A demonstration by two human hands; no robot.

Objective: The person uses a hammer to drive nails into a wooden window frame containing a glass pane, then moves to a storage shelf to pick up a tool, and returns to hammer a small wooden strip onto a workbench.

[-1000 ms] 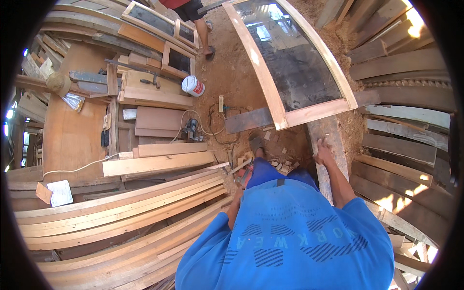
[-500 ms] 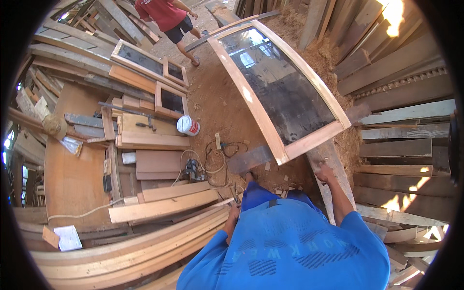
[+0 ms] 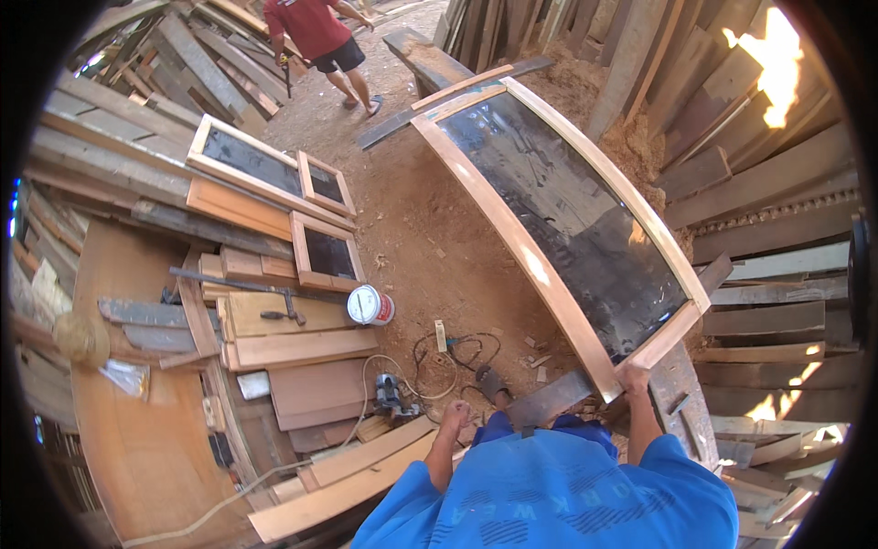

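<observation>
A large wooden-framed dark glass panel (image 3: 485, 218) lies raised across supports in front of me. My right hand (image 3: 633, 377) is at its near end, fingers closed on the bottom rail beside the corner. My left hand (image 3: 457, 416) is curled in front of my body, away from the panel; whatever it may hold cannot be made out. Beside my right forearm, a worn plank (image 3: 684, 389) carries a small dark object (image 3: 678, 403) whose kind is unclear. Under the panel's near corner, a dark board (image 3: 551, 399) sticks out.
A white bucket (image 3: 369, 306), a power tool (image 3: 391, 395) with its cord, and a clamp (image 3: 283, 306) on stacked boards are to the left. Smaller framed panels (image 3: 327, 253) lie farther back. A person in red (image 3: 306, 26) walks at the far end. Timber lines the right.
My right hand has moved from the plank to the panel's near rail. My left hand has come forward from my side. The view has shifted, and the person in red has taken a step.
</observation>
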